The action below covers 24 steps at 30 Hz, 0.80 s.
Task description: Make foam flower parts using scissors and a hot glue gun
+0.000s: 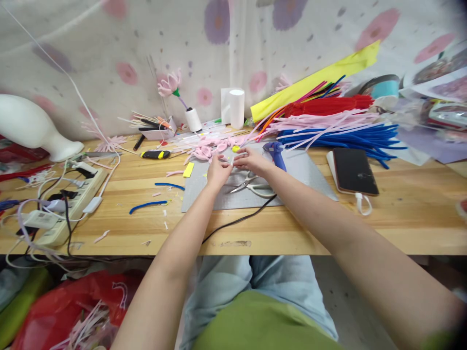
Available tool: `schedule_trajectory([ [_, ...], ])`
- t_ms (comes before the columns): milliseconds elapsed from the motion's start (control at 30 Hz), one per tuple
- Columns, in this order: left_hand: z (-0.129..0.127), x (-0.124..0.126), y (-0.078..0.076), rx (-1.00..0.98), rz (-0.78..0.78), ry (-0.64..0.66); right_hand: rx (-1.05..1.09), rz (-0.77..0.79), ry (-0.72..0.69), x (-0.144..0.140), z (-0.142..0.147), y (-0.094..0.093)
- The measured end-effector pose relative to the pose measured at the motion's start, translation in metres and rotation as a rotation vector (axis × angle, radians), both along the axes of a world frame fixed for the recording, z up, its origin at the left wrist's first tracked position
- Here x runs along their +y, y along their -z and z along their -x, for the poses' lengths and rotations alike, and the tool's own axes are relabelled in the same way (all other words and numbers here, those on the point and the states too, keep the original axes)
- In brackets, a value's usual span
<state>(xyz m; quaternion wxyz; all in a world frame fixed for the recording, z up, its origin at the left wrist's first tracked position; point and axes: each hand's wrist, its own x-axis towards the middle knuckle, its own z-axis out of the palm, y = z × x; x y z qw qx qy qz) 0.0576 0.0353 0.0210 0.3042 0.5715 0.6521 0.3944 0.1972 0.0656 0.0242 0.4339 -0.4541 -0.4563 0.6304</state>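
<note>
My left hand (pixel 219 173) and my right hand (pixel 252 162) meet over the grey mat (pixel 199 192), fingertips pinched close together. A small white piece (pixel 232 160) shows between them; its kind is too small to make out. Just beyond my fingers lie looped pink pipe cleaners (pixel 206 149) and a small yellow item (pixel 235 148). Open scissors (pixel 250 184) with pale handles rest on the mat below my right hand. A blue glue gun (pixel 276 154) lies right of that hand, partly behind my forearm.
Bundles of blue (pixel 339 138), pink and red pipe cleaners fill the back right. A phone (pixel 354 170) lies at right. A pink flower (pixel 170 85) stands in a white spool. At left are a utility knife (pixel 155 154), blue pieces (pixel 148 206) and a crowded power strip (pixel 78 206).
</note>
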Motion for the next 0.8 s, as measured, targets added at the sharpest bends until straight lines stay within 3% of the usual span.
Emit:
schedule_trajectory([
  [200, 0.002, 0.0, 0.003, 0.032, 0.004, 0.006, -0.06, -0.051, 0.073, 0.007, 0.001, 0.005],
  [500, -0.001, 0.0, -0.001, 0.067, -0.003, 0.026, -0.078, -0.022, 0.055, 0.005, -0.004, -0.002],
  [700, -0.001, 0.001, -0.001, 0.073, -0.008, 0.037, -0.179, -0.103, 0.107, 0.013, 0.0, 0.006],
  [800, 0.001, 0.001, -0.001, 0.115, -0.001, 0.03, -0.301, -0.225, 0.184, 0.016, -0.001, 0.004],
])
